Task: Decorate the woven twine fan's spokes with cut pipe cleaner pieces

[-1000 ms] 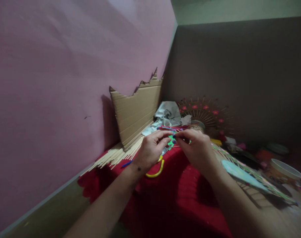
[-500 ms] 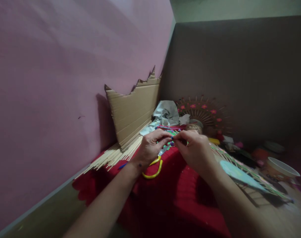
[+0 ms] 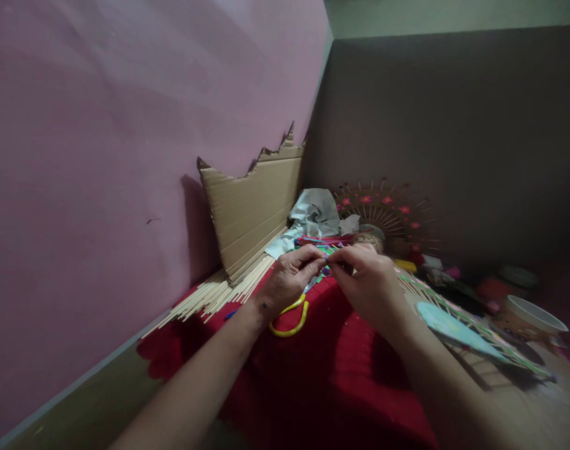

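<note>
Head view: the bare left hand [image 3: 292, 276] and bare right hand [image 3: 372, 281] pinch a tiny dark-blue piece [image 3: 326, 258] between nearly closed fingertips, just off centre towards four o'clock. A slack pinch could drop it. Farther out at four, the round pale-rimmed tub's [image 3: 535, 312] contents cannot be told.

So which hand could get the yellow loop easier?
Probably the left hand: its wrist is beside the yellow loop; the right hand sits farther away. Both pinch a blue bit, though.

It's dim in here; the cardboard sheet [image 3: 254, 215] shadows the pink wall [image 3: 102, 144], and the white-rimmed bowl [image 3: 537, 314] looks blurred, stretched.
</note>
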Available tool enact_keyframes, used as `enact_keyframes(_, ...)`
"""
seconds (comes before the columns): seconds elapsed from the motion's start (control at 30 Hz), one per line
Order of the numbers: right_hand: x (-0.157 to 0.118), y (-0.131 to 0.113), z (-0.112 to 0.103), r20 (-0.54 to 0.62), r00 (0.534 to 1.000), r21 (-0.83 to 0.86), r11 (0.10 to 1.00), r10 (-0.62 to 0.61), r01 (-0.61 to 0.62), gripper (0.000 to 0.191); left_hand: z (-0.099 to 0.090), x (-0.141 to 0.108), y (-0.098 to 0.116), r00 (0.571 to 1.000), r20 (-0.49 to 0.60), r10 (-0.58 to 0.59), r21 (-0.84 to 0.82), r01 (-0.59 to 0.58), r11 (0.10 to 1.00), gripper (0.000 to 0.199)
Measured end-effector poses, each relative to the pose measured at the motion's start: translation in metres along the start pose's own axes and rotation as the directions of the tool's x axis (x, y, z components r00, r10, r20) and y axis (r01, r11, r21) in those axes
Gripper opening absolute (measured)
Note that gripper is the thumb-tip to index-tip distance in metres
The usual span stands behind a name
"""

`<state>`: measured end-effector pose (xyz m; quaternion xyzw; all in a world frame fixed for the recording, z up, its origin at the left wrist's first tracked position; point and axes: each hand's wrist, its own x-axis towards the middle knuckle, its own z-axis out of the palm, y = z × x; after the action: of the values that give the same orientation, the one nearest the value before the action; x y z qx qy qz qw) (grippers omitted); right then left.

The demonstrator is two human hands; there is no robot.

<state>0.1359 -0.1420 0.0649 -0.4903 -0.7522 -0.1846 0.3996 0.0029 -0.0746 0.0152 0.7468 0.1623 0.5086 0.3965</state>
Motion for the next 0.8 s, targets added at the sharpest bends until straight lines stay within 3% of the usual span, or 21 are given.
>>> enact_keyframes(0.17, -0.002, 0.000, 0.006, -0.010, 1.000, -0.039, 0.999, -0.011, 0.010, 0.014, 0.002, -0.003, 0.005, 0.986, 0.012, -0.167, -0.136, 0.167, 0.977, 0.020)
enact_keyframes(0.23, -0.003, 0.000, 0.008, 0.000, 1.000, -0.043, 0.999, 0.010, -0.010, 0.013, -0.005, -0.002, 0.007, 0.969, 0.067, -0.237, -0.141, 0.245, 0.959, 0.023)
enact_keyframes(0.27, -0.003, 0.000, 0.008, 0.012, 1.000, -0.040, 0.999, 0.025, -0.024, 0.012, -0.010, 0.000, 0.007, 0.956, 0.101, -0.277, -0.104, 0.287, 0.952, 0.024)
enact_keyframes(0.33, -0.003, 0.000, 0.008, 0.037, 0.998, -0.033, 0.998, 0.055, -0.054, 0.011, -0.022, 0.003, 0.004, 0.925, 0.130, -0.356, 0.134, 0.339, 0.931, 0.026)
enact_keyframes(0.4, -0.002, 0.000, 0.007, 0.065, 0.994, -0.031, 0.996, 0.088, -0.086, 0.011, -0.031, 0.005, -0.003, 0.909, 0.094, -0.405, 0.444, 0.326, 0.835, 0.025)
enact_keyframes(0.47, -0.001, -0.001, 0.004, 0.105, 0.986, -0.019, 0.991, 0.131, -0.130, 0.011, -0.035, 0.006, -0.013, 0.899, 0.063, -0.434, 0.642, 0.296, 0.707, 0.018)
enact_keyframes(0.67, 0.002, -0.001, -0.003, 0.276, 0.918, 0.085, 0.943, 0.287, -0.320, 0.014, -0.019, 0.008, -0.038, 0.841, -0.007, -0.540, 0.806, 0.324, 0.495, 0.012)
enact_keyframes(0.8, 0.002, -0.001, -0.004, 0.336, 0.899, 0.087, 0.941, 0.281, -0.327, 0.014, -0.011, 0.023, -0.054, 0.802, -0.006, -0.597, 0.806, 0.357, 0.472, 0.022)
